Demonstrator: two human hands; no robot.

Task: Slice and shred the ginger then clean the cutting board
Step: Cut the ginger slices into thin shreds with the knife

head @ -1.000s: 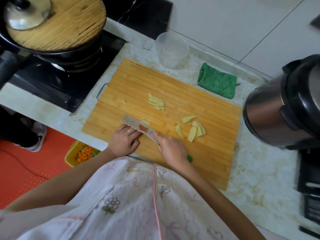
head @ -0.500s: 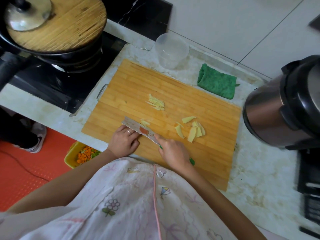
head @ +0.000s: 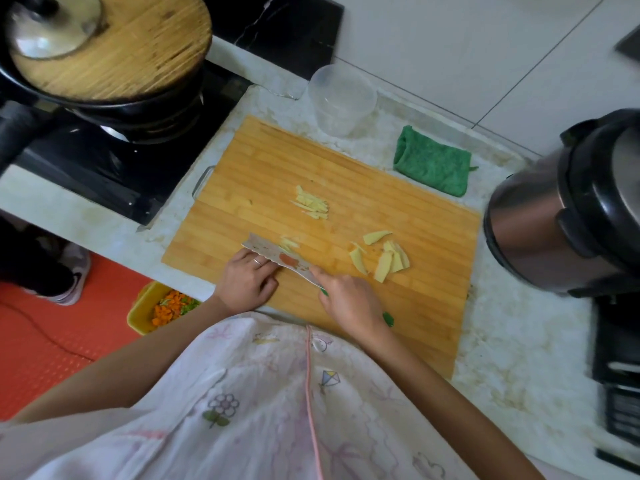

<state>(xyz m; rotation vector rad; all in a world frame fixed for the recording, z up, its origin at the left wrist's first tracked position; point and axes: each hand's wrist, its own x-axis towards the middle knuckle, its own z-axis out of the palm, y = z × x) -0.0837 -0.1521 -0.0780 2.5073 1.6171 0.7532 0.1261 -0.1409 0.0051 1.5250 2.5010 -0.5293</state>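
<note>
Head view: the little bit of ginger (head: 289,242) being cut lies on the cutting board (head: 398,188), touching the far side of the knife (head: 273,255). Since a second ago the blade has moved only a tiny bit, and the thin strips past it show a little more. So I think the shredding is going on, one small cut at a time.

The right hand (head: 349,299) has its fingers wrapped round the green knife handle. The left hand (head: 247,280) rests on the board with its fingers (head: 257,261) up against the blade. Their tips are hidden, so I cannot tell if they hold any ginger.

The pile of shreds (head: 311,204) farther back and the slices (head: 384,259) to the right have not moved. Those slices are not cut thin yet, so there is more to do. The green cloth (head: 433,164) lies on the desk (head: 519,341) just past the board, so cleaning comes later.
</note>
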